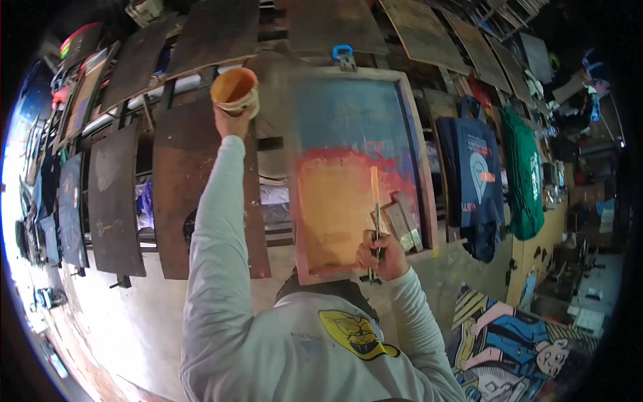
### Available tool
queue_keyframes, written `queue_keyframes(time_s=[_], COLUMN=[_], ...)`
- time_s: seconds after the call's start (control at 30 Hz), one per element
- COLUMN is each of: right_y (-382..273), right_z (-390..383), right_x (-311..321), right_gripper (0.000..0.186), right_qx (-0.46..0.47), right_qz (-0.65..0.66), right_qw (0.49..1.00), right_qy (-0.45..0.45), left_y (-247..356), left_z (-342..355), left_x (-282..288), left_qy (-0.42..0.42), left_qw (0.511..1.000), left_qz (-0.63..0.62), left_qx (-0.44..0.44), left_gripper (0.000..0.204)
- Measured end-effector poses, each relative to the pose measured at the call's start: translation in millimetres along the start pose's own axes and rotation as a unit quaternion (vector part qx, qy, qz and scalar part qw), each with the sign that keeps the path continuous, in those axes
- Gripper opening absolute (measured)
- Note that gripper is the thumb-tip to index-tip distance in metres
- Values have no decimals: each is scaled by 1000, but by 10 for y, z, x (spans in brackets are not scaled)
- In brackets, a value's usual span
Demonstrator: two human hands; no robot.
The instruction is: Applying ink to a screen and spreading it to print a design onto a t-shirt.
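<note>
Left hand [232,123] at the end of an outstretched arm, the person holds a round ink tub [237,91] at the far side, left of centre, among dark flat boards [173,175]; whether it rests on anything cannot be told. The fingers wrap its near wall, and its mouth tips toward the viewer, showing an orange-coated inside. How full it is cannot be made out, but it looks light enough for one hand, thin-walled and slightly yielding. A low grip around the body seems best, since the smeared rim would likely be slippery.

To the right lies a wooden screen frame [415,151], its surface blue at the far end, red midway and yellow-orange nearer. Such a surface would probably be taut and easily marked, so the stiff outer rails suit holding.

Over its near right part, the right hand [383,256] is closed around a slim spatula [374,182], far end orange. It appears light and stiff, best taken by the dark handle. Just right, a squeegee [403,222] lies tilted inside the frame.
</note>
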State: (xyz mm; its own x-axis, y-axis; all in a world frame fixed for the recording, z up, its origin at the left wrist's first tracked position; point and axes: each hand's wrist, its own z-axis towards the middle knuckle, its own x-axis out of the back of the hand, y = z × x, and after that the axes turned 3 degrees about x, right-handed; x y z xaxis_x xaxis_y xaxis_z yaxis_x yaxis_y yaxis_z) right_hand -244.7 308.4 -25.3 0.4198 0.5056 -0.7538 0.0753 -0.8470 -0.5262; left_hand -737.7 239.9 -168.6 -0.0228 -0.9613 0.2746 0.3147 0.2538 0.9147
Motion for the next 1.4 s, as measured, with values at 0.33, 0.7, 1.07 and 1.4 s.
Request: queue_keyframes(time_s=[0.33,0.7,1.07,1.4], right_y=[561,421,38,-70], right_z=[-642,-666,-362,-10], right_x=[249,643,1507,1361], right_gripper=[17,22,40,35], right_qx=[-64,-8,-55,82], right_qz=[16,-126,-479,-779], right_qw=[989,972,874,603], right_qy=[134,197,54,-151], left_y=[-452,800,1390,1352], left_z=[73,-2914,-4083,-4263], left_x=[100,1198,1284,1133], left_qy=[57,-122,-183,-106], left_qw=[975,974,976,970], left_qz=[210,134,117,211], left_qx=[-38,-137,-11,-50], left_gripper=[113,82,55,34])
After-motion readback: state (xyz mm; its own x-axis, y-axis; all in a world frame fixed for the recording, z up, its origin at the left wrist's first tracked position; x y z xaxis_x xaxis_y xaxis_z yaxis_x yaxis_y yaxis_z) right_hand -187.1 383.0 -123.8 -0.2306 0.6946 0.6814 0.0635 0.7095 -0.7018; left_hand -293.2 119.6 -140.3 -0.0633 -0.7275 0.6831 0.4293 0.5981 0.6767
